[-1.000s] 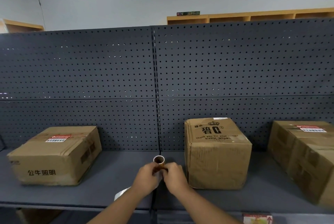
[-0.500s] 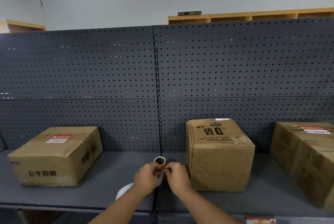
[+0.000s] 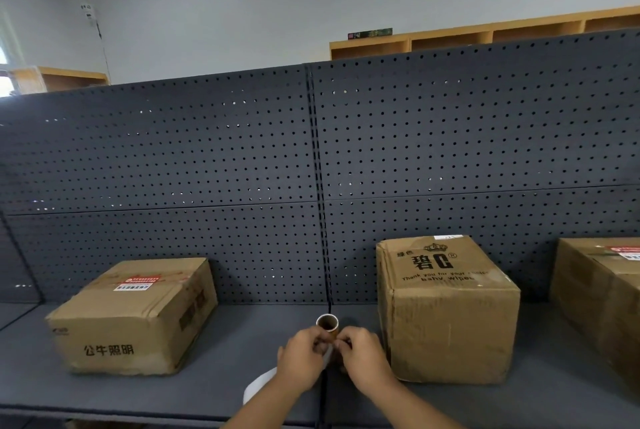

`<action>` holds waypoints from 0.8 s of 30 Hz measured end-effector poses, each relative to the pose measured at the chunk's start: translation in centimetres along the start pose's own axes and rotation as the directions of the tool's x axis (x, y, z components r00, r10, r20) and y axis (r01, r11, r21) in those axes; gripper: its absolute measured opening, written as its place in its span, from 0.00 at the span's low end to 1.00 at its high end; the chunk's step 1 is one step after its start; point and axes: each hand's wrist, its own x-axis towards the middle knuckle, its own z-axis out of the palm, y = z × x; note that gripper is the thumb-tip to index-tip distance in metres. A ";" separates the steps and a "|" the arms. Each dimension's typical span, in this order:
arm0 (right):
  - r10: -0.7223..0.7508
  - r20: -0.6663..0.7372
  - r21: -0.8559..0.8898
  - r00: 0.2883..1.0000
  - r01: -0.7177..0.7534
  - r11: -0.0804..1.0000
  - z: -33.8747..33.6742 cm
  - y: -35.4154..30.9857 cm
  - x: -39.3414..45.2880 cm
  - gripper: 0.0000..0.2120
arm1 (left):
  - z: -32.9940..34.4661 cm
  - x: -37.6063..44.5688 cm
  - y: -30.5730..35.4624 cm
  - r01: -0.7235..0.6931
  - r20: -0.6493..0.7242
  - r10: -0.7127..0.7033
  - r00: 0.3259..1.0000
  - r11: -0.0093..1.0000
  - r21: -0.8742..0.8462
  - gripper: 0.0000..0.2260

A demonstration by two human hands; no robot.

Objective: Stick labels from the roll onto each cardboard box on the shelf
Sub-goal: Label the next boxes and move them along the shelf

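Observation:
Both hands meet over the front of the dark shelf. My left hand grips the label roll, whose brown cardboard core points up and away. My right hand pinches at the roll's side, fingertips against the left hand's. A white strip of backing paper hangs down below the left hand. Three cardboard boxes stand on the shelf: a left box with a red-and-white label on top, a middle box printed with black characters, and a right box with a label on top.
A dark pegboard wall closes the back of the shelf. Wooden cubby shelving shows above it against the pale wall. The right box is cut off by the frame's edge.
The view has tilted upward and shifted a little, so the boxes sit lower in frame. Both hands stay together on the roll, hardly moved.

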 end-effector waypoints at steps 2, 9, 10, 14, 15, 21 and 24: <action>0.013 0.004 -0.021 1.000 -0.013 1.000 -0.2 -0.2 -0.1 0.08 | -0.3 0.0 0.2 0.007 0.005 -0.007 1.000 1.000 0.012 0.07; 0.061 0.031 0.003 0.998 -0.062 0.998 -0.9 -0.9 -0.6 0.07 | -0.1 0.1 0.7 0.004 -0.010 -0.003 1.000 0.995 0.104 0.09; 0.075 0.040 0.022 0.996 -0.076 0.997 -1.2 -1.0 -0.6 0.07 | 0.0 0.1 0.9 0.011 -0.024 -0.008 1.000 0.992 0.127 0.09; 0.105 0.073 0.078 0.992 -0.111 0.991 -2.0 -1.7 -1.1 0.07 | 0.3 -0.1 1.5 0.043 -0.024 -0.041 0.999 0.991 0.128 0.12; 0.114 0.083 0.099 0.990 -0.122 0.988 -2.2 -1.9 -1.3 0.07 | 0.3 -0.2 1.5 0.049 -0.021 -0.047 0.999 0.993 0.104 0.11; 0.179 0.122 0.061 0.976 -0.187 0.980 -3.3 -3.1 -3.0 0.06 | 0.2 0.1 0.8 0.168 -0.073 -0.164 0.984 0.985 0.046 0.08; 0.199 0.143 0.035 0.969 -0.206 0.978 -3.8 -3.6 -3.7 0.06 | 0.3 -0.5 1.0 0.187 -0.101 -0.183 0.978 0.982 0.027 0.11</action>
